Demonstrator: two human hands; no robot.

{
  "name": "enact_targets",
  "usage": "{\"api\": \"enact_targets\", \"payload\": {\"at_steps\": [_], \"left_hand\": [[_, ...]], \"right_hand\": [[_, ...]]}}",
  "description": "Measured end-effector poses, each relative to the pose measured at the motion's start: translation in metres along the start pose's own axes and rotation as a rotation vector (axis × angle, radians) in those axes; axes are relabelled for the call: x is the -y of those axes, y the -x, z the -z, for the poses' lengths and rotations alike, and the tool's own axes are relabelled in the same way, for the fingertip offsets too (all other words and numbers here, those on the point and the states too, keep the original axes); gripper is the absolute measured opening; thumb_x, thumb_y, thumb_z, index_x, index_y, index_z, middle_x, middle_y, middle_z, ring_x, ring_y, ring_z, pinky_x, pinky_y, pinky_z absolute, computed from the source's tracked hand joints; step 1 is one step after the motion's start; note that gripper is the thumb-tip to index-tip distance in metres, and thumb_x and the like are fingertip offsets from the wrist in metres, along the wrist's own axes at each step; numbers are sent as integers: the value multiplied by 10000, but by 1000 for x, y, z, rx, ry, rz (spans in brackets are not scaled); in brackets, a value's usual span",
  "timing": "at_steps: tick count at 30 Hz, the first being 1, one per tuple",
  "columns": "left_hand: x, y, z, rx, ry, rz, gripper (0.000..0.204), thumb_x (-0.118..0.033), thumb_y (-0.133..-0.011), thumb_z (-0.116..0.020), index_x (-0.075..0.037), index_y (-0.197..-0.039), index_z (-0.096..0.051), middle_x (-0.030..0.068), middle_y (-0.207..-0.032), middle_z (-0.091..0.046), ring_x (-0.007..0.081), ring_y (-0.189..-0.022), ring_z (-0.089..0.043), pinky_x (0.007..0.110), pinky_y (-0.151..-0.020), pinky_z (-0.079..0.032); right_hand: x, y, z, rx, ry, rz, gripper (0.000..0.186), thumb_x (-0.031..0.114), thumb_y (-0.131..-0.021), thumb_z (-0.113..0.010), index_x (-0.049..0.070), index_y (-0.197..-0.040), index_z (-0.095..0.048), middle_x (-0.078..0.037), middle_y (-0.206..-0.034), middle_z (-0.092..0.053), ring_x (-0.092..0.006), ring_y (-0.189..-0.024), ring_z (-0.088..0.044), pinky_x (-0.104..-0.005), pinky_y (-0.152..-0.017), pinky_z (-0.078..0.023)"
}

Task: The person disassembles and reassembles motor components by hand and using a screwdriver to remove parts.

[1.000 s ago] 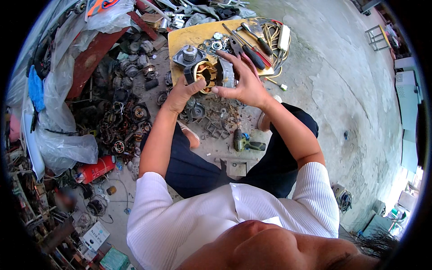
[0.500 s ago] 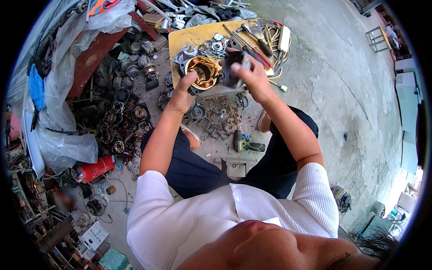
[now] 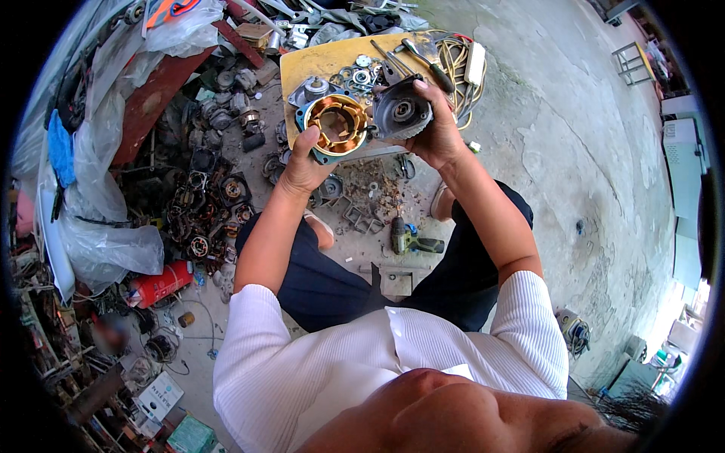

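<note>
Copper-wound stator (image 3: 340,144) sits over the near edge of the yellow board (image 3: 300,65), its open bore facing up toward my camera. I have it in the left hand (image 3: 303,171), part closed, thumb pressed on the rim, fingers hidden behind. The right hand (image 3: 440,138) is curled round a dark grey end cover (image 3: 396,110), thumb on its upper edge; cover just beside the stator, only a sliver between, contact not certain. Outward: washers (image 3: 362,76) past the parts, screwdrivers (image 3: 393,63) beyond the cover, coiled cable (image 3: 455,57) and white power strip (image 3: 476,63) at the board's right edge. Farther right, concrete floor (image 3: 544,113) runs wide. Drill (image 3: 408,240) lies between the knees. White carton (image 3: 160,395), lower left, carries dark printing.
</note>
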State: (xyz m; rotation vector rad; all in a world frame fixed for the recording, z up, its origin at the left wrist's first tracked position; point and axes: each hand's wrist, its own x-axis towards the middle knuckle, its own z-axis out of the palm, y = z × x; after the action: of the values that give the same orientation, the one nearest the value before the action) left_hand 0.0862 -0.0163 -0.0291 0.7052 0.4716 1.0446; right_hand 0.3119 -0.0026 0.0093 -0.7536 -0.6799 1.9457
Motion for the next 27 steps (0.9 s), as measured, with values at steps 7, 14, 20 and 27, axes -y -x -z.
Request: {"api": "enact_targets", "payload": {"at_steps": [7, 14, 20, 27], "left_hand": [[2, 1, 0, -91, -80, -9, 739, -432, -793, -715, -67, -1377, -445, 91, -1332, -544, 232, -1260, -502, 420, -1100, -369], [3, -8, -3, -175, -144, -151, 583, -344, -867, -717, -84, -1334, -483, 41, -1261, -587, 160, -1155, -564, 348, -1026, -427], [8, -15, -6, -186, 77, 42, 611, -421, -863, -716, -112, -1335, -484, 46, -1248, -599, 189, -1160, -576, 419, -967, -479], [7, -16, -13, -93, 169, 237, 685, -536, -857, -666, -104, -1348, -464, 115, -1283, -585, 285, -1133, -610, 455, -982, -491]], "right_hand": [[-2, 3, 4, -14, 347, 122, 576, 411, -940, -554, 44, -1369, -441, -92, -1231, -586, -187, -1102, -613, -359, -923, -518], [-14, 1, -7, -128, 369, 167, 500, 412, -982, -526, 86, -1340, -403, -60, -1216, -587, -174, -1106, -602, -410, -976, -505], [-24, -14, 11, -233, 566, 324, 371, 384, -988, -533, 26, -1081, -559, -15, -964, -590, -91, -902, -531, -266, -787, -456], [-13, -16, 7, -261, 755, 522, 428, 393, -996, -529, -13, -1119, -581, -83, -868, -617, -123, -816, -528, -285, -751, -456]]}}
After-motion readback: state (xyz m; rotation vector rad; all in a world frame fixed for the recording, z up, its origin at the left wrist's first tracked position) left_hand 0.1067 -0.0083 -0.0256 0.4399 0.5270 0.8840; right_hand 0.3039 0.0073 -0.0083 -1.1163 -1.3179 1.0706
